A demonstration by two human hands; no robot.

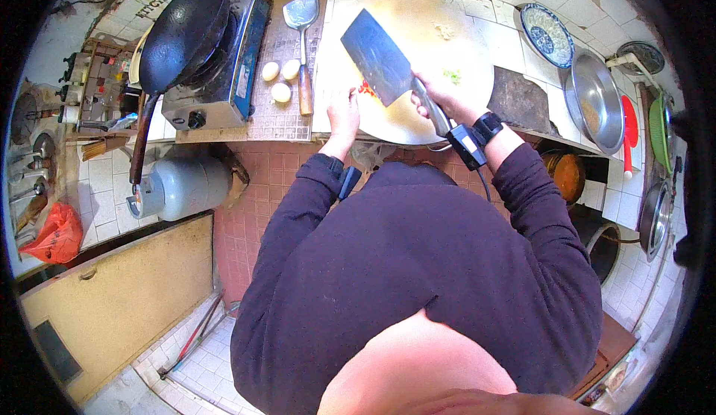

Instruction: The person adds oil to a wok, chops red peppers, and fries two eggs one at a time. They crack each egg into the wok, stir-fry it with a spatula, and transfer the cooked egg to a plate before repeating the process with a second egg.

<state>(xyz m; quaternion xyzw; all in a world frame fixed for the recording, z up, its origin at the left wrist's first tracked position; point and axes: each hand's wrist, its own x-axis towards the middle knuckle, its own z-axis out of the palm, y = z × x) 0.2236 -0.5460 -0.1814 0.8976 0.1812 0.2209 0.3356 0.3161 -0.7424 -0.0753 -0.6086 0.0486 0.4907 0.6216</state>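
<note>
My right hand (pixel 444 97) grips the handle of a broad cleaver (pixel 377 57). Its blade is over the left part of a round cutting board (pixel 414 18). Small chopped red pieces, likely chili, (pixel 366 88) lie at the blade's lower left edge. My left hand (pixel 343 114) is at the board's left edge, just left of those pieces; whether its fingers hold anything cannot be told. Chopped green bits (pixel 452 76) and a small pale minced heap (pixel 444 30) sit farther right on the board.
Left of the board lie a metal wok spatula (pixel 302 51) and several eggs (pixel 281 93). A black wok (pixel 184 34) stands tilted on a gas stove (pixel 240 74). To the right are a patterned plate (pixel 547 34), a steel basin (pixel 596 102) and a red utensil (pixel 629 130).
</note>
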